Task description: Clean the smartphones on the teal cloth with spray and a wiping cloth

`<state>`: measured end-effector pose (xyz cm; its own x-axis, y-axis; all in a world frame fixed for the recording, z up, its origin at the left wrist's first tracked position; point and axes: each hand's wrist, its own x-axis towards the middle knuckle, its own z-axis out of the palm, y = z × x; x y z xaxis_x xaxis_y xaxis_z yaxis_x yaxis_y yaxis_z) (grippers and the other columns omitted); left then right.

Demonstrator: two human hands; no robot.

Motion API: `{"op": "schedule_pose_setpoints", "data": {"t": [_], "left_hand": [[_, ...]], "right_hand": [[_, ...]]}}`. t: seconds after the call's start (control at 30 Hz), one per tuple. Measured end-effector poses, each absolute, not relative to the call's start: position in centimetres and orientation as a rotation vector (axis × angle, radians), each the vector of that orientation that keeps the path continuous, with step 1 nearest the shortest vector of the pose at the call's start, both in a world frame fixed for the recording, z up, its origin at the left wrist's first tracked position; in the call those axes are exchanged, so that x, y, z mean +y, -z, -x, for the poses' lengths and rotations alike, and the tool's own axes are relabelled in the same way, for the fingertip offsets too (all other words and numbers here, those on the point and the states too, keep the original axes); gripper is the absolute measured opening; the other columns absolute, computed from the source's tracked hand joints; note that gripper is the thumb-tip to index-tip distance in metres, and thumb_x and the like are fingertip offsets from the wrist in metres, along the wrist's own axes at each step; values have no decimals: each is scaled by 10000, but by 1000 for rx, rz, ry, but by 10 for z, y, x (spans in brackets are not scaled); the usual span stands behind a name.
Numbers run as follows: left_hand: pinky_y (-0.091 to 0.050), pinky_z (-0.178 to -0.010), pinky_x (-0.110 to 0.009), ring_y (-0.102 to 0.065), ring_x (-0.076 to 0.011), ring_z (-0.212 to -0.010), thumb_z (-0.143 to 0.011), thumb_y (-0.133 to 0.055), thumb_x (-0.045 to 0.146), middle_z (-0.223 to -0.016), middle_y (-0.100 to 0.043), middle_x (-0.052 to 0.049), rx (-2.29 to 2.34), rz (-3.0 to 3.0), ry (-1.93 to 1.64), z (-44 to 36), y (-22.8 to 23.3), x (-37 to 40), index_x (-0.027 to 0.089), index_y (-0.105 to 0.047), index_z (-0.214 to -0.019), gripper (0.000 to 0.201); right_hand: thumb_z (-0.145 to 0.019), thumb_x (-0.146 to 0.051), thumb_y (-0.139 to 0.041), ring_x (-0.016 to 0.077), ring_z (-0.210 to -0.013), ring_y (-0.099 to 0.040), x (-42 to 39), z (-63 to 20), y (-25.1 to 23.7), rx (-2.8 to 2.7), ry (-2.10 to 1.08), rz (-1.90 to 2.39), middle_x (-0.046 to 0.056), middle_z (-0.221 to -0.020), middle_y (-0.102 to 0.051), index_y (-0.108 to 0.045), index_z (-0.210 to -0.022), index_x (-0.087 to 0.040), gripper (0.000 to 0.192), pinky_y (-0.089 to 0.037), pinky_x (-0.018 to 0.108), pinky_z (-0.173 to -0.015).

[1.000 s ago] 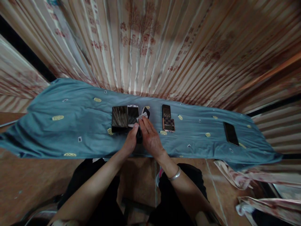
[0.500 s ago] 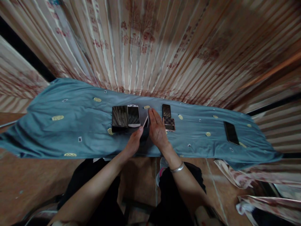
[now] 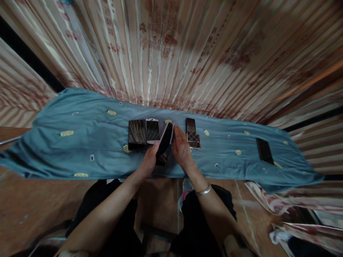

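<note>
Held phone [image 3: 165, 139], tilted on edge

Left hand [image 3: 149, 159]: gripping it, mid-scene, above blue cloth [image 3: 107, 142]. Right hand [image 3: 182, 147]: fingers straight, just right of it, by a pale scrap [image 3: 173, 132]; whether gripping that, cannot tell. Left: dark device [image 3: 137, 134], white phone [image 3: 153, 131] alongside. Right: dark phone [image 3: 190, 125], checkered phone [image 3: 193, 140] at its near end. Further right: black phone [image 3: 265, 151].

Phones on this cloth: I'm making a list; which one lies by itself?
The black phone near the right end of the blue cloth. It lies apart; the white phone is by the left hand, the checkered device by the right hand.
</note>
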<state>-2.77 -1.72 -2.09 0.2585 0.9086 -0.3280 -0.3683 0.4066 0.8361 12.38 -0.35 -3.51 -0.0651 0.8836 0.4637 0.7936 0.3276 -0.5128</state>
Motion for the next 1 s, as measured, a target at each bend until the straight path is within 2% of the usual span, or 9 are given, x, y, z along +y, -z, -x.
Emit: {"op": "schedule_pose_setpoints", "data": {"t": [0.1, 0.2, 0.37, 0.57, 0.83, 1.0], "left_hand": [[-577, -708, -308, -744, -250, -812, -833, -595, 706, -759, -761, -81, 898, -675, -968, 28, 16, -17, 118, -745, -994, 627], [-589, -759, -323, -752, -247, -838, -869, -581, 669, -807, -776, -83, 836, -579, -950, 27, 12, -17, 118, -745, -1052, 603], [-565, -944, -373, -744, -262, -1008, -980, -494, 526, -978, -801, -97, 807, -410, -1011, 26, 8, -14, 129, -724, -1205, 511], [-512, -1056, -380, -682, -271, -1192, -1026, -409, 460, -1145, -781, -109, 774, -305, -1029, 28, 5, -8, 142, -708, -1267, 498], [-532, -1026, -378, -712, -255, -1127, -1042, -401, 393, -1127, -784, -116, 845, -281, -1017, 26, 1, -10, 110, -678, -1293, 469], [-538, -1020, -380, -725, -247, -1101, -1050, -384, 353, -1134, -781, -125, 844, -256, -1045, 27, -1, -7, 93, -662, -1315, 463]], "right_hand": [[-940, -94, -317, 233, -1531, -324, -4, -124, 37, -1825, -199, 1474, 160, -1598, -422, -332, -1570, -111, 630, -329, 497, -1257], [-964, -114, -303, 221, -1541, -301, -4, -124, 38, -1803, -207, 1469, 156, -1609, -406, -337, -1567, -110, 604, -310, 485, -1264], [-988, -130, -303, 199, -1525, -338, -9, -118, 41, -1810, -153, 1455, 162, -1589, -438, -356, -1557, -110, 572, -335, 455, -1255], [-970, -113, -327, 242, -1500, -390, -21, -108, 44, -1864, -188, 1442, 184, -1572, -457, -372, -1549, -89, 581, -386, 466, -1225], [-984, -125, -307, 203, -1512, -365, -13, -114, 40, -1821, -159, 1448, 152, -1572, -466, -361, -1558, -119, 577, -350, 452, -1246], [-996, -140, -312, 230, -1499, -391, -18, -109, 40, -1841, -199, 1409, 177, -1563, -472, -370, -1554, -106, 562, -363, 470, -1237]]}}
